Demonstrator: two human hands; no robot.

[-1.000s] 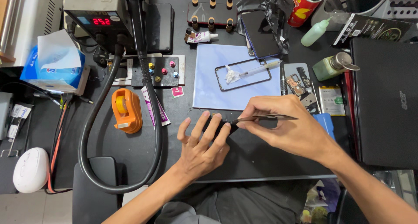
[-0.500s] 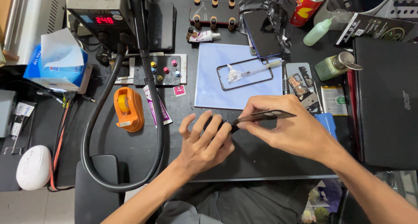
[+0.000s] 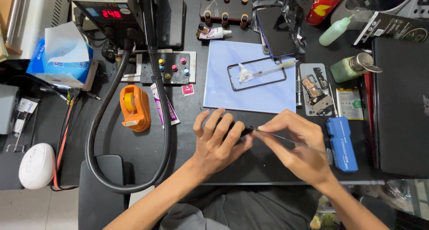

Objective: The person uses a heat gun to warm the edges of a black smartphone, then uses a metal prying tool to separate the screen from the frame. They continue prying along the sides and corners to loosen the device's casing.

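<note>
My left hand (image 3: 219, 143) rests fingers spread on a dark flat part (image 3: 243, 131) lying on the black mat, pinning it down. My right hand (image 3: 297, 145) pinches thin metal tweezers (image 3: 272, 135) whose tip meets the dark part just by my left fingertips. Beyond the hands lies a pale blue mat (image 3: 250, 78) carrying a black phone frame (image 3: 257, 73) with a white wad and a clear syringe-like pen (image 3: 272, 68) across it.
An orange tape dispenser (image 3: 134, 107) and a thick black hose (image 3: 129, 122) lie left. A soldering station with a red display (image 3: 109, 11) stands at the back left. A blue tool case (image 3: 342, 143), phone parts tray (image 3: 315, 89), green bottle (image 3: 353, 68) and black laptop (image 3: 400, 105) sit right.
My right hand has lowered and swung the tweezers down toward the left hand; the tip now touches the dark part. The left hand stays pressed on it, fingers slightly shifted.
</note>
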